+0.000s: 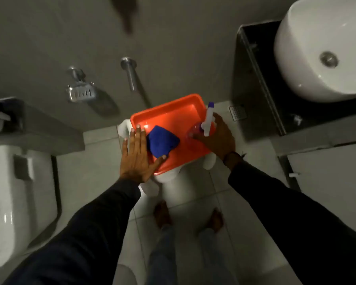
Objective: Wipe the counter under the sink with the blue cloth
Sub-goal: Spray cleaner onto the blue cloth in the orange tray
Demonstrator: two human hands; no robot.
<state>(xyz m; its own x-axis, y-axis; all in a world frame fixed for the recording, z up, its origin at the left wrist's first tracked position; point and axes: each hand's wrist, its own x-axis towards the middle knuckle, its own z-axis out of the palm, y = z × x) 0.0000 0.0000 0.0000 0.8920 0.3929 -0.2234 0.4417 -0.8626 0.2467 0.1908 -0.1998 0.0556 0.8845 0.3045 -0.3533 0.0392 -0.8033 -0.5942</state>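
White basin [308, 64] on dark surface [255, 95] at right; orange tray [169, 112] on white stool [173, 182], holding folded blue cloth [161, 140]; left hand [135, 155] flat, fingers spread, thumb touching cloth; right hand [218, 136] gripping spray bottle [207, 120].

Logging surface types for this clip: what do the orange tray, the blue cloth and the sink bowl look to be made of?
Orange tray: likely moulded plastic, glossy, with a bright glare spot and rounded rim.
Blue cloth: soft matte fabric, perhaps microfibre; it lies folded with no shine.
Sink bowl: probably glazed ceramic, smooth white with small sharp highlights.
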